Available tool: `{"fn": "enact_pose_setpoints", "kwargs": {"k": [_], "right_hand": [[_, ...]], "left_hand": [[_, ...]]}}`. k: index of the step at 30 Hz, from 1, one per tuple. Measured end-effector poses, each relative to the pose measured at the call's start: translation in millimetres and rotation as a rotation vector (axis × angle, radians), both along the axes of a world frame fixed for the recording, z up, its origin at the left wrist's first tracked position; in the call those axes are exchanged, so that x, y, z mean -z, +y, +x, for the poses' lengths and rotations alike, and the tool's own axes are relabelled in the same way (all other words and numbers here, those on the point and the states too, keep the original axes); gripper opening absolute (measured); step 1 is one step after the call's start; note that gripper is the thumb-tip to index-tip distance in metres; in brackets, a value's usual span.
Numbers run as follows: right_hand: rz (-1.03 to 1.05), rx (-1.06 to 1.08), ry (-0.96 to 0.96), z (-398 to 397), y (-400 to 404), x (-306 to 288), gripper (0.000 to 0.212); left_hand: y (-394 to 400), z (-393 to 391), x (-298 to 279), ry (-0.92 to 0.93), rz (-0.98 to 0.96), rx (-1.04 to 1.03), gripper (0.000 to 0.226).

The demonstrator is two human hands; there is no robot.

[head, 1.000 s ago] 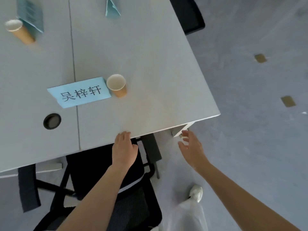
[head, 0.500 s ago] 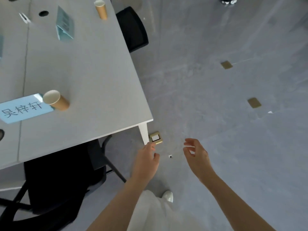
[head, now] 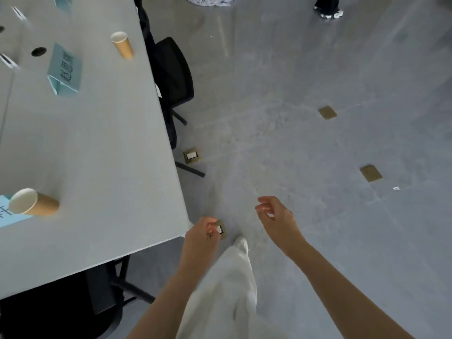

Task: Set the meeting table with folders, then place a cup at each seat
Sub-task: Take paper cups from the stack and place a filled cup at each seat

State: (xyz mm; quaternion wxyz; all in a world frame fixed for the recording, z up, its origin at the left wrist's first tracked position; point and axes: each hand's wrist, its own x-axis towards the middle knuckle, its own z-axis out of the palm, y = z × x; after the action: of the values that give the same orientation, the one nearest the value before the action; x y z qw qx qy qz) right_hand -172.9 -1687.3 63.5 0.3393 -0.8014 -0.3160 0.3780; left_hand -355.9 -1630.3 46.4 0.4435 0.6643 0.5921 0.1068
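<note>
A grey meeting table [head: 97, 148] fills the left of the view. A brown paper cup [head: 33, 202] stands near its front edge beside a light blue name card [head: 7, 214] cut off at the left. A second brown paper cup [head: 122, 45] stands at the far right edge next to a folded light blue name card [head: 64, 70]. My left hand [head: 201, 237] hangs just past the table's corner, fingers loosely curled, holding nothing. My right hand [head: 276, 220] is out over the floor, fingers apart and empty.
A black office chair [head: 175, 74] is tucked at the table's right side, another [head: 61, 311] under the front edge. Brass floor sockets [head: 192, 155] [head: 370, 172] dot the grey floor. Someone's feet [head: 329, 11] stand at the far top. My white trouser leg [head: 227, 285] steps forward.
The view has swung right and away from the table as I walk past its corner. Both hands came off the table edge and now hang over the floor.
</note>
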Motion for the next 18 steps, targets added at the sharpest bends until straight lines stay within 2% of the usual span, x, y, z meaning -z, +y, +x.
{"fn": "enact_pose_setpoints", "kwargs": {"k": [5, 10, 18], "right_hand": [[-0.011, -0.117, -0.046, 63, 72, -11, 0.022], [0.004, -0.145, -0.071, 125, 143, -19, 0.023], [-0.022, -0.233, -0.005, 226, 239, -7, 0.026]], "left_hand": [[73, 53, -12, 0.044, -0.016, -0.014, 0.013], [146, 112, -32, 0.070, 0.016, 0.017, 0.017], [223, 207, -14, 0.038, 0.004, -0.192, 0.016]]}}
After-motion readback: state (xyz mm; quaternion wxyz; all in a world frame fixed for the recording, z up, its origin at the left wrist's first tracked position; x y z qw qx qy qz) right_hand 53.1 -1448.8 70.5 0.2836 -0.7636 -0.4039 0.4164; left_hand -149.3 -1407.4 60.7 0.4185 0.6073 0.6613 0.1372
